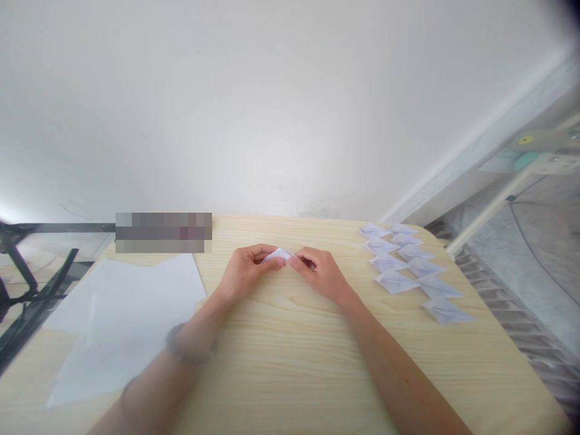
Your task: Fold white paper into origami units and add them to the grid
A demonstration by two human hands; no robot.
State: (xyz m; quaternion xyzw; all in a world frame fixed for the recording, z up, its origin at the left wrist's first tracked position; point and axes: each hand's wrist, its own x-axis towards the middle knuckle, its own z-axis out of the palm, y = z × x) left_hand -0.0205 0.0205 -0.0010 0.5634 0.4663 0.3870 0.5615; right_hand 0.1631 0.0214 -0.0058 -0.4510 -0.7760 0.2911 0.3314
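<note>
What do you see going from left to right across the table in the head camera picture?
White paper sheets → left hand → small folded paper → right hand → rows of folded paper pieces.

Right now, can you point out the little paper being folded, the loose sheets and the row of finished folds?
small folded paper [277, 254], head view, its top flap.
loose white sheets [131, 314], head view, middle.
finished folded pieces [395, 281], head view, one near piece.
</note>
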